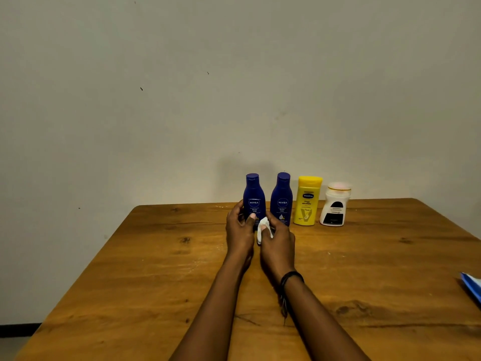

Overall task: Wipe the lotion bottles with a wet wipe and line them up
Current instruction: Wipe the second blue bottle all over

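Head view: four plastic lotion bottles stand in one row along the far edge of the brown wooden worktop, right of its middle. From the left there are two dark blue ones, each printed "NIVEA Body Milk": the leftmost dark blue bottle and the second dark blue bottle. Next come one yellow bottle with a blue "Vaseline" badge and one white bottle whose black label is too small to read.

The left hand grips the leftmost dark blue bottle low on its side, fingers curled round it. The right hand, one black band at its wrist, pinches one crumpled white wet wipe against that bottle's lower front. One blue-and-white packet lies at the worktop's right edge.
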